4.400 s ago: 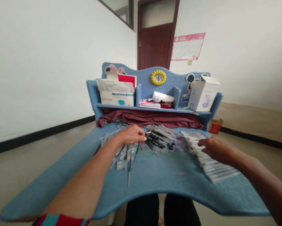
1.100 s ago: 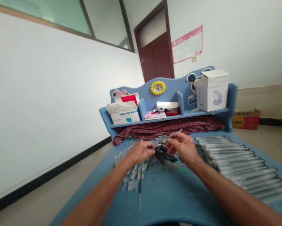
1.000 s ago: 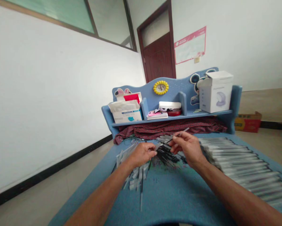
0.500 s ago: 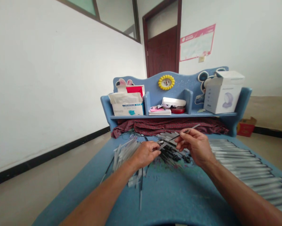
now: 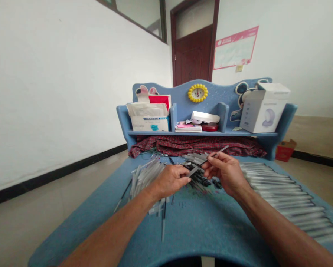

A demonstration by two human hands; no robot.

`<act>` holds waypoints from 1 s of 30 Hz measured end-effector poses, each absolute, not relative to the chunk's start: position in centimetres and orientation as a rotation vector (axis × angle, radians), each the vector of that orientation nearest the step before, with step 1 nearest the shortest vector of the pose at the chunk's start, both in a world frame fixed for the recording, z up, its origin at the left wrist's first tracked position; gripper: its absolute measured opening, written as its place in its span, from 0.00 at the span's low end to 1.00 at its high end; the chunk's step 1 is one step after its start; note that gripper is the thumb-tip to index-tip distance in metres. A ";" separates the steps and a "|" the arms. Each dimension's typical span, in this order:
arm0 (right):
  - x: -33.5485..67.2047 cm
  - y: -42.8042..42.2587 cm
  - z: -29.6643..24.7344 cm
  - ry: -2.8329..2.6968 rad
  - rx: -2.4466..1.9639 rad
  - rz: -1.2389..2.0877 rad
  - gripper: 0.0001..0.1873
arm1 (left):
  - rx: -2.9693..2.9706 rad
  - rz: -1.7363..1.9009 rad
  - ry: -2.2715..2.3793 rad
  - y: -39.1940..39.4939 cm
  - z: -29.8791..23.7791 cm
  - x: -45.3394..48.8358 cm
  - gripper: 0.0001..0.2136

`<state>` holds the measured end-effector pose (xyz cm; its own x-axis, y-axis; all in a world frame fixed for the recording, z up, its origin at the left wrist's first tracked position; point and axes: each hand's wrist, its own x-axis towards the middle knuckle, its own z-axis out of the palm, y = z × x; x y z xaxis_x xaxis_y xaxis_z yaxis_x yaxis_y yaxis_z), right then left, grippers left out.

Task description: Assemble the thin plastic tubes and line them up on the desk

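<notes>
My left hand (image 5: 172, 180) is closed, pinching a narrow translucent plastic sleeve (image 5: 193, 171) between thumb and fingers. Opposite it, my right hand (image 5: 225, 171) grips a thin black stick with a pale translucent end (image 5: 223, 149). The stick slants down to the left, and its lower tip comes near the sleeve; I cannot tell whether it is inside. Below and between the hands lies a pile of black sticks (image 5: 201, 181) with pale ends. Loose translucent sleeves (image 5: 146, 177) are heaped beside my left hand.
Rows of sleeved sticks (image 5: 283, 198) cover the right side of the blue table (image 5: 199, 226). A bunched checked cloth (image 5: 180, 145) lies under the shelf at the back. On the shelf stand a mask box (image 5: 152, 123) and a white carton (image 5: 262, 111).
My right hand has moved slightly left with the stick, closer to the sleeve. My left hand keeps its pinch. The camera view has shifted a little.
</notes>
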<state>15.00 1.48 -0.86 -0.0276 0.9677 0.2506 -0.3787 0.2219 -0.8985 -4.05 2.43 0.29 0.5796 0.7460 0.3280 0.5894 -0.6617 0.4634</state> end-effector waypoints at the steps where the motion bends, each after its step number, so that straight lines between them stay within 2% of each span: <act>1: 15.0 1.5 -1.0 -1.107 -0.718 1.257 0.13 | 2.495 0.730 1.078 2.3 0.4 -3.9 0.04; 5: 15.0 1.3 -1.0 -1.340 -0.769 1.288 0.14 | 2.442 0.799 1.043 1.9 0.5 -3.7 0.04; 8: 15.9 1.5 -0.5 -1.555 -0.929 1.168 0.19 | 2.287 0.862 1.036 1.9 0.2 -3.7 0.05; 10: 17.1 2.1 -0.2 -1.727 -1.151 0.986 0.18 | 2.117 0.897 1.044 2.0 -0.1 -3.8 0.07; 14: 19.7 3.7 -0.6 -2.210 -1.696 0.410 0.06 | 1.885 0.953 1.054 2.1 -0.3 -4.0 0.11; 17: 20.5 4.4 -1.7 -2.318 -1.848 0.214 0.06 | 1.849 0.977 1.056 2.0 -0.2 -4.0 0.11; 25: 20.0 4.3 -2.3 -2.276 -1.779 0.283 0.09 | 1.913 0.931 1.052 1.7 -0.2 -4.1 0.10; 27: 19.7 4.0 -1.8 -2.187 -1.655 0.453 0.06 | 1.929 0.926 1.059 1.6 -0.3 -4.1 0.09; 30: 18.9 3.2 -1.0 -1.853 -1.266 0.938 0.04 | 1.984 0.923 1.075 1.3 -0.3 -4.0 0.08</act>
<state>18.89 3.18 -1.03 -0.2823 0.9486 0.1430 0.4459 0.2617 -0.8560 -3.96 1.33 -0.35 0.4052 0.8772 0.2576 0.3874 -0.4200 0.8206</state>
